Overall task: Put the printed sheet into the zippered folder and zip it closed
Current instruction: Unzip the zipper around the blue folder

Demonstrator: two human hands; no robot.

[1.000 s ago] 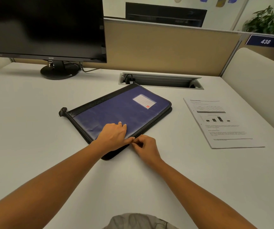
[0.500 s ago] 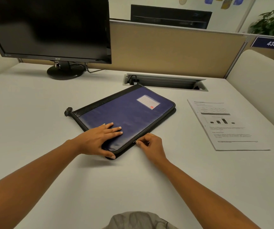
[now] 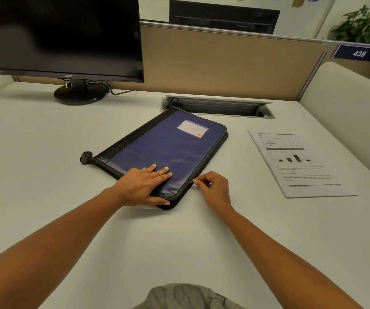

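Observation:
A blue zippered folder [image 3: 168, 150] with black edging and a small white label lies flat and angled on the white desk. My left hand [image 3: 144, 186] presses flat on its near corner, fingers straight and thumb along the front edge. My right hand [image 3: 213, 188] pinches the zipper pull at the folder's right edge, near that corner. The printed sheet [image 3: 295, 161], with text and a small bar chart, lies flat on the desk to the right, apart from both hands.
A black monitor [image 3: 59, 36] on its stand occupies the back left. A recessed cable tray [image 3: 217, 107] sits just behind the folder. A beige partition runs along the back and a cream panel rises on the right.
My left hand slid from the folder's right edge onto its near corner and flattened. My right hand moved a little further along the right edge with the zipper pull.

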